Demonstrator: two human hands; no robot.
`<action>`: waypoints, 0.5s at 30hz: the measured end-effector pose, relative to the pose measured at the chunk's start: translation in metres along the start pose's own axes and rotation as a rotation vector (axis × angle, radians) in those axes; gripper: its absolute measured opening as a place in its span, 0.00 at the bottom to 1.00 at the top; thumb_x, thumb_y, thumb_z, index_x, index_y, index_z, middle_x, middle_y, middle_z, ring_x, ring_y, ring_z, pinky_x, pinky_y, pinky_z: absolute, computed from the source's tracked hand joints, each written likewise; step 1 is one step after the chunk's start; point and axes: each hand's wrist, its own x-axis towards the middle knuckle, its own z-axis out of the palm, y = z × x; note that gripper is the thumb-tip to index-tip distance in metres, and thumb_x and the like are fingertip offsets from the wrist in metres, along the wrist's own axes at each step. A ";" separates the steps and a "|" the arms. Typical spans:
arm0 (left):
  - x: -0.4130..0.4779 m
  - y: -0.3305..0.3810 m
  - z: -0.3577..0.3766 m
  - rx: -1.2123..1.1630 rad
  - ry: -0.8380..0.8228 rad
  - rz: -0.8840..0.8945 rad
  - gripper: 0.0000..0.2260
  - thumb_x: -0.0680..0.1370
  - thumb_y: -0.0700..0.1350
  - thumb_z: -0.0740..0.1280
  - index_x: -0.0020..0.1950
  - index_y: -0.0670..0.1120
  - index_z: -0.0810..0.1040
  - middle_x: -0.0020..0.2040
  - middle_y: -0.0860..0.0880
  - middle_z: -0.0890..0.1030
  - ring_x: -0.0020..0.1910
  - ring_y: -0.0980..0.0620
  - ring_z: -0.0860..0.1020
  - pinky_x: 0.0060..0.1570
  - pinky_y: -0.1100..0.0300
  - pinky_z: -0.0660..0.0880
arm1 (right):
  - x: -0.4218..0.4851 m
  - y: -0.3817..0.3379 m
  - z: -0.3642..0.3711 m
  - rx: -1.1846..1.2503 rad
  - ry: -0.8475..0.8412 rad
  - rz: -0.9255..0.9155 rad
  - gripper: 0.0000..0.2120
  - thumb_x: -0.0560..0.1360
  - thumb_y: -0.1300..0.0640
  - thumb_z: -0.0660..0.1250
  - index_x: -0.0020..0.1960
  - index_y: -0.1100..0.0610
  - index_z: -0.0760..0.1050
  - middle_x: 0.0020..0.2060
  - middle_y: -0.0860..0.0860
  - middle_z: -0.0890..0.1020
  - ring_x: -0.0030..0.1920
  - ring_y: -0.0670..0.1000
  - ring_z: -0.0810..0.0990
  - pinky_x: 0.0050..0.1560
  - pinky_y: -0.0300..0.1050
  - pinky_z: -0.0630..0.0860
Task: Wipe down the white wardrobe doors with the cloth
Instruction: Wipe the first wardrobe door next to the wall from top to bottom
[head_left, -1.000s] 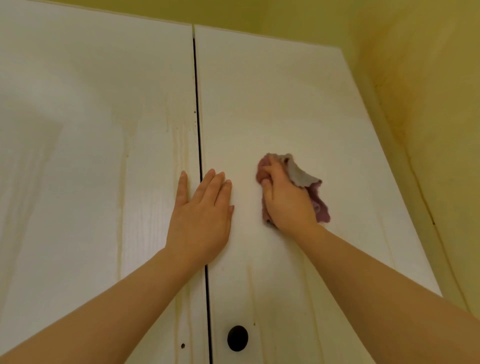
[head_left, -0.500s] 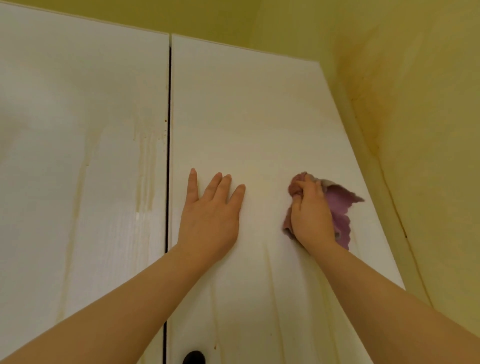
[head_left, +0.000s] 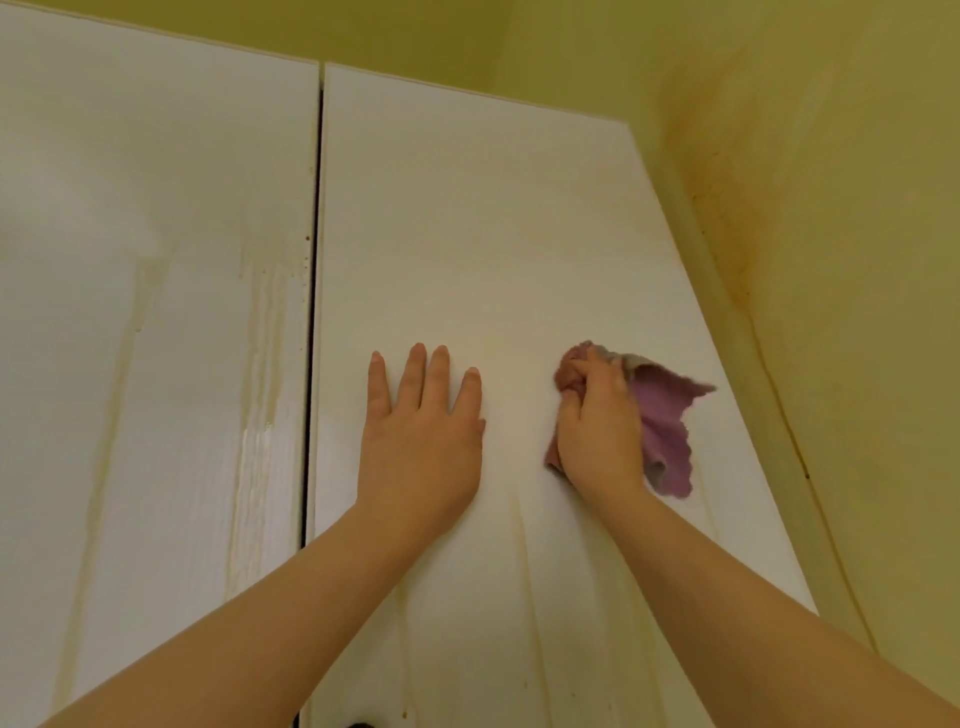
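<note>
Both hands lay on the right wardrobe door (head_left: 493, 208), a white panel with faint yellowish streaks. Across the dark seam (head_left: 313, 312), the left door (head_left: 130, 260) carried heavier drip stains. A yellow wall (head_left: 857, 260) met the right door's far edge. Just right of the seam, the left hand (head_left: 421, 441) pressed flat, fingers straight and slightly spread. Further right, the right hand (head_left: 597, 431) clutched the bunched purple cloth (head_left: 670, 426) against the panel, fingers curled round it.

The right hand (head_left: 597, 431) hides part of the cloth (head_left: 667, 421); the left door (head_left: 130, 312) is cut off.
</note>
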 end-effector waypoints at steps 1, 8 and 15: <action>0.000 -0.001 0.001 -0.006 -0.016 -0.001 0.22 0.76 0.49 0.53 0.59 0.40 0.80 0.60 0.34 0.77 0.61 0.33 0.75 0.64 0.39 0.54 | -0.008 -0.009 0.004 -0.001 -0.022 -0.081 0.12 0.76 0.63 0.56 0.56 0.55 0.72 0.64 0.53 0.71 0.66 0.57 0.68 0.66 0.51 0.65; 0.002 0.004 -0.006 -0.040 -0.017 -0.062 0.23 0.78 0.51 0.50 0.62 0.43 0.78 0.64 0.35 0.75 0.65 0.35 0.72 0.66 0.41 0.48 | -0.009 0.003 -0.003 0.070 -0.117 -0.025 0.17 0.80 0.57 0.53 0.68 0.50 0.65 0.66 0.49 0.69 0.64 0.50 0.69 0.62 0.39 0.65; 0.010 0.031 -0.024 -0.065 -0.045 0.066 0.22 0.80 0.49 0.49 0.72 0.46 0.69 0.72 0.42 0.68 0.72 0.41 0.64 0.69 0.39 0.39 | -0.014 0.000 -0.008 -0.012 -0.257 -0.127 0.18 0.79 0.60 0.53 0.69 0.52 0.65 0.73 0.48 0.60 0.74 0.51 0.54 0.72 0.50 0.58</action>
